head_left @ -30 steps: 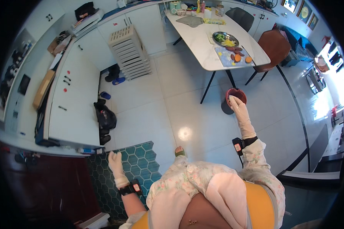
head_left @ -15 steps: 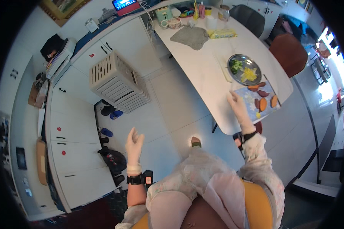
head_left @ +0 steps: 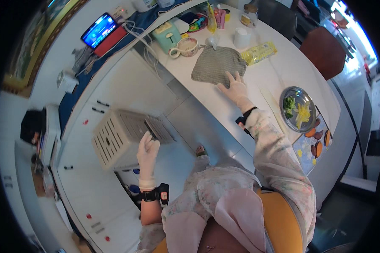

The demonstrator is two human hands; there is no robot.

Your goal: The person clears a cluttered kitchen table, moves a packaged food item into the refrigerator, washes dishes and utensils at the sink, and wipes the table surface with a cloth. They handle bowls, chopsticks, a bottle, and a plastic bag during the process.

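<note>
My right hand, in a pale glove, reaches over the white table with its fingers spread and nothing in them. Its fingertips are at the near edge of a grey-green cloth; whether they touch it I cannot tell. My left hand, gloved too, is raised off the table's left side, fingers bent together and seemingly around nothing. Beyond the cloth lies a yellow packet. To the right, a steel plate holds chopped green and yellow vegetables, beside a patterned blue board with cut sweet potatoes.
A patterned cup, a mint-green appliance, a white cup and a jar stand at the table's far end. A beige slatted crate is on the floor at left. Chairs line the far side.
My right hand has moved from beside the board to the cloth, its fingers spreading. My left hand's fingers have bent in further. The view has shifted toward the table's far end.
</note>
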